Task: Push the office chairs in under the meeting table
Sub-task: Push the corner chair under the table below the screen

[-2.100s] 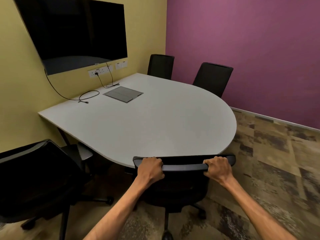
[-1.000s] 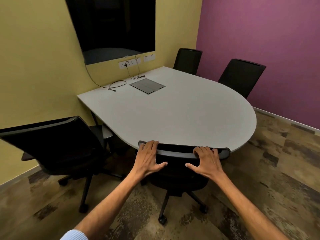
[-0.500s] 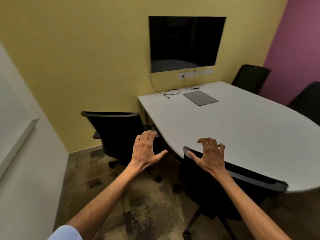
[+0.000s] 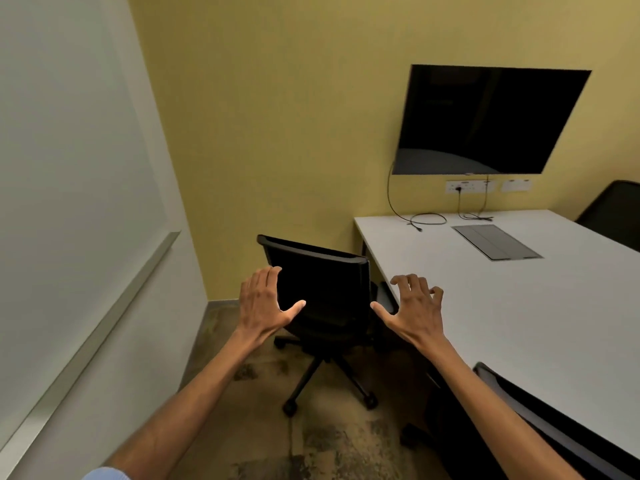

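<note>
Both hands off the last chair now — left hand (image 4: 265,303) and right hand (image 4: 414,308) spread, gripping nothing, reaching toward next chair (image 4: 318,289). Stands out beside table (image 4: 519,306), near its wall end — not yet tucked; tucked chair (image 4: 554,420) at near edge.

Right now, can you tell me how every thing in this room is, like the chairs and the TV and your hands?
Left hand: open, holding nothing.
Right hand: open, fingers curled, holding nothing.
Chair by the yellow wall: standing out from the table, not pushed in.
Near chair: backrest tight against the table edge.
Far chair: at the table's far side.
TV: dark.
Table hatch: closed.
Loose cable: end lying on the table.
</note>
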Action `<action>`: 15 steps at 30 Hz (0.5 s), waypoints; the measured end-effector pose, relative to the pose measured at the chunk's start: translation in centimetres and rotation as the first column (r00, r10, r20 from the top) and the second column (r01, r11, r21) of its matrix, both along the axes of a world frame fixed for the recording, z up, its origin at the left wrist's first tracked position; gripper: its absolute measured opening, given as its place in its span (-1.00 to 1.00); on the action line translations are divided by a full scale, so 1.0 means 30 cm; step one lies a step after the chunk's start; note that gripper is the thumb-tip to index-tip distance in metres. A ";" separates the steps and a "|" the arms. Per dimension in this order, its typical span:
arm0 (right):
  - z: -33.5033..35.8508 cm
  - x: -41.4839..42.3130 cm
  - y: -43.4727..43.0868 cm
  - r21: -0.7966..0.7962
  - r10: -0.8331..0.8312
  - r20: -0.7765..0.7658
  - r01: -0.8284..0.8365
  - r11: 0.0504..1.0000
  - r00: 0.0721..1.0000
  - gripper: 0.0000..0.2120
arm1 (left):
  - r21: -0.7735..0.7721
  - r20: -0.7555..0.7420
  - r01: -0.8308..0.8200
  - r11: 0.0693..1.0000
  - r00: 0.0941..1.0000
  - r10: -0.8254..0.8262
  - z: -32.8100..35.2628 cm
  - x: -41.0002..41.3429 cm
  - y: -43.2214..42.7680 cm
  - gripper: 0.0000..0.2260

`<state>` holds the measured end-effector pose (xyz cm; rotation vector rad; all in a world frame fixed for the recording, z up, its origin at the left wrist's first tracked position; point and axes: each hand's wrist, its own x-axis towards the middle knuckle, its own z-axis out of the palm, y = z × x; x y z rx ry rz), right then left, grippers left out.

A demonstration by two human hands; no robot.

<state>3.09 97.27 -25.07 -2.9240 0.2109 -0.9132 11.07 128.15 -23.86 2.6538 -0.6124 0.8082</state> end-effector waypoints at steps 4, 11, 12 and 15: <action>0.030 0.188 0.130 -0.013 0.021 0.020 -0.021 1.000 1.000 -0.43 | 0.014 -0.006 -0.036 0.999 0.999 0.037 0.021 0.164 0.132 -0.26; 0.016 0.430 0.274 -0.004 -0.009 0.010 0.009 1.000 1.000 -0.41 | 0.032 -0.003 -0.007 0.999 1.000 0.007 0.025 0.439 0.278 -0.26; 0.011 0.453 0.283 -0.001 -0.007 0.003 0.007 1.000 1.000 -0.42 | 0.025 -0.014 0.001 1.000 1.000 -0.001 0.021 0.469 0.286 -0.26; -0.008 0.531 0.300 0.019 -0.013 -0.015 0.014 1.000 1.000 -0.43 | 0.027 -0.020 0.037 0.999 0.999 -0.037 -0.003 0.556 0.284 -0.25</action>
